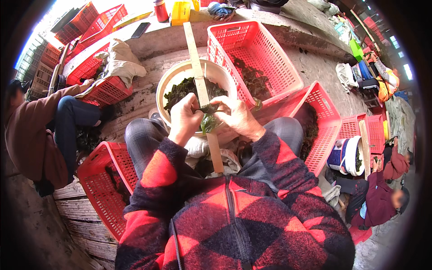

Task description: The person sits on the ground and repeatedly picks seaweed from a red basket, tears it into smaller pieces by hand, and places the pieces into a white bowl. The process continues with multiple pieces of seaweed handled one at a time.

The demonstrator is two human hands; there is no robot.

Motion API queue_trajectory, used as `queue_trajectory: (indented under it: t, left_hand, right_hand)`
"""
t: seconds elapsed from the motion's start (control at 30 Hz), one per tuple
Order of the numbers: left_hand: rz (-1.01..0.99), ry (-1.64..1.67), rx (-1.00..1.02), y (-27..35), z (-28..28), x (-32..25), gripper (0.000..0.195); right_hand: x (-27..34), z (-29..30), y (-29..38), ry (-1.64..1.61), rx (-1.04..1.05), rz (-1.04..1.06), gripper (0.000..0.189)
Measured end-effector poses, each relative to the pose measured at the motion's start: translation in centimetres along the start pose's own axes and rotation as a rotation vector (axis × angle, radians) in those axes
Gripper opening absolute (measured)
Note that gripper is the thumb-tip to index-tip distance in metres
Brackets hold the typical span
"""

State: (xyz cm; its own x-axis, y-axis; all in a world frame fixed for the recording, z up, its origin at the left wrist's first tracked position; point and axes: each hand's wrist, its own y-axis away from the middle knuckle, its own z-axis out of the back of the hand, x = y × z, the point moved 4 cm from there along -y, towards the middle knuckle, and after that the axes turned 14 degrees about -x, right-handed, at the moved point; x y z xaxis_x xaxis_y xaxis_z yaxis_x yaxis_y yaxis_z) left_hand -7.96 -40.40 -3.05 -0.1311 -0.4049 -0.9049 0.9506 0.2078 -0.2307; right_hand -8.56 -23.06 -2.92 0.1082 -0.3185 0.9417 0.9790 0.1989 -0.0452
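Both of my hands meet over a narrow wooden slat (195,50), which spans a round white bucket (162,82). My left hand (186,116) pinches one end of a dark green leafy strip, probably seaweed (208,124), between thumb and fingers. The other end is gripped by my right hand (239,116). A glossy green part of the strip hangs below my fingers, in front of the slat. Inside the bucket lies a heap of similar dark green pieces (180,91), partly hidden behind the slat and my hands.
Red plastic crates stand at the back right (280,64), by my right knee (330,126) and at my left (92,175). Dark leafy material lies in them. A person (37,135) sits at left; others work at right. A phone (140,30) and a red flask (161,11) rest on the ledge.
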Motion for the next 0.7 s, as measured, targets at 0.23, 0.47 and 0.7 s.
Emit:
queue_trajectory:
  t: [0.23,0.47,0.7]
  left_hand:
    - [0.42,0.499,0.252,0.4,-0.8,0.9,0.013]
    - [0.468,0.597,0.355,0.7,-1.0,0.2,0.013]
    - [0.468,0.555,0.341,1.0,-1.0,-0.2,0.014]
  right_hand:
    - [3.0,1.5,0.2,0.315,-0.095,0.502,0.043]
    - [2.4,0.4,0.0,-0.16,0.076,0.22,0.029]
    - [1.5,0.4,0.8,-0.138,0.095,-0.045,0.021]
